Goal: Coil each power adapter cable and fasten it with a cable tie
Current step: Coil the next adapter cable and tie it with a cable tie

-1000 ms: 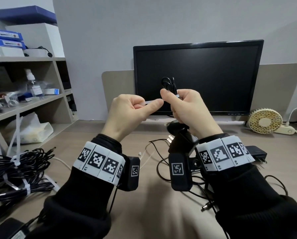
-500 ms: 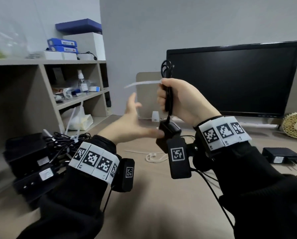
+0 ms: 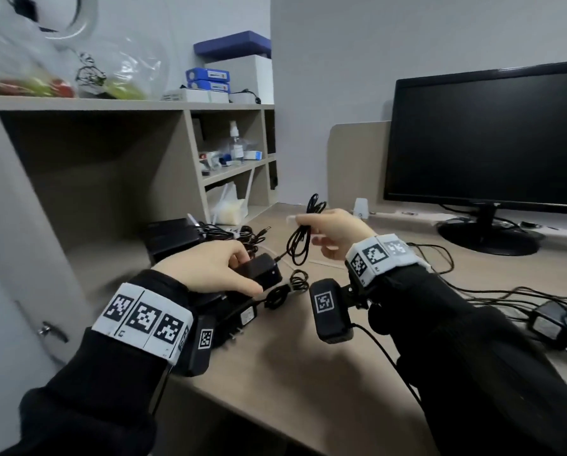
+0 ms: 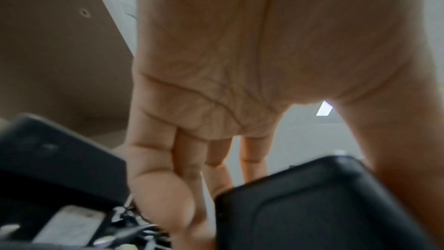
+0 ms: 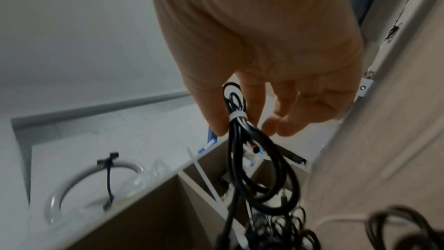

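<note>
My left hand (image 3: 246, 271) grips a black power adapter (image 3: 266, 273) low over the desk's left side, thumb on its near side and fingers on its far side; the left wrist view shows the same adapter (image 4: 312, 206) under the palm. Its coiled black cable (image 3: 300, 240) hangs from my right hand (image 3: 308, 225), which pinches the bundle a little above and to the right. A white cable tie (image 5: 236, 115) cinches the coil near its top, right at the fingertips. Whether the adapter touches the pile below, I cannot tell.
A pile of tied adapters and cables (image 3: 180, 233) lies at the left by the shelf unit (image 3: 190, 143), with another adapter (image 3: 242, 315) under my left hand. Loose adapters and cables (image 3: 550, 324) lie at the right. A monitor (image 3: 486, 136) stands behind.
My left hand let go of the tie's tail and dropped to grip the adapter. Both hands moved down and left toward the pile, and my head turned left.
</note>
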### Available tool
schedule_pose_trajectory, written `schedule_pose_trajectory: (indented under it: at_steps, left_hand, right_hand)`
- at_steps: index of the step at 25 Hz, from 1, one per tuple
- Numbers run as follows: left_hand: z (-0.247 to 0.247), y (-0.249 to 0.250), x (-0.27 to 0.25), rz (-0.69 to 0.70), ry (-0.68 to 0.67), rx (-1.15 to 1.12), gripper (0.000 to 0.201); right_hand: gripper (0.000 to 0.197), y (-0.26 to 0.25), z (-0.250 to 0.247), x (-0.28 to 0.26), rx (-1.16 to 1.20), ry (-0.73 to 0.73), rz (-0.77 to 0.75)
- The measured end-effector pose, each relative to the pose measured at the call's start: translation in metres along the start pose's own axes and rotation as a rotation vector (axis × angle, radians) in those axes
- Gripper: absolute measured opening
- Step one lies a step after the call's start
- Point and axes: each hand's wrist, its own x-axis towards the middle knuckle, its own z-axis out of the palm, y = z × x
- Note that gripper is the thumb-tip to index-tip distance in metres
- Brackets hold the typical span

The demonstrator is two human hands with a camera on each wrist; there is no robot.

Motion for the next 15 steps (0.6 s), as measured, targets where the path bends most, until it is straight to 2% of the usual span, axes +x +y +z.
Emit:
schedule_pose_trajectory:
  at_steps: [3,7,10,13,15]
  left_hand:
    - [0.001,-0.020,-0.011,-0.108,-0.074,0.099,0.051]
    - [0.007,-0.029,-0.012,-0.212,-0.022,0.279,0.057]
    - [0.015,-0.022,-0.008,-0.242,0.067,0.460,0.059]
    - [0.022,-0.012,-0.002,-0.246,0.092,0.575,0.064]
    - [0.022,0.002,0.003,-0.219,0.103,0.594,0.069]
  right_hand:
    - [0.021,0.006,0.038,0.006,-0.046,-0.076,0.053]
    - [0.016,0.013,0.068,0.010,0.056,-0.094,0.082]
    - [0.014,0.020,0.067,0.011,0.112,-0.054,0.098]
    - [0.013,0.024,0.052,0.008,0.062,0.033,0.116]
    - [0.024,0.022,0.032,0.003,0.015,0.096,0.111]
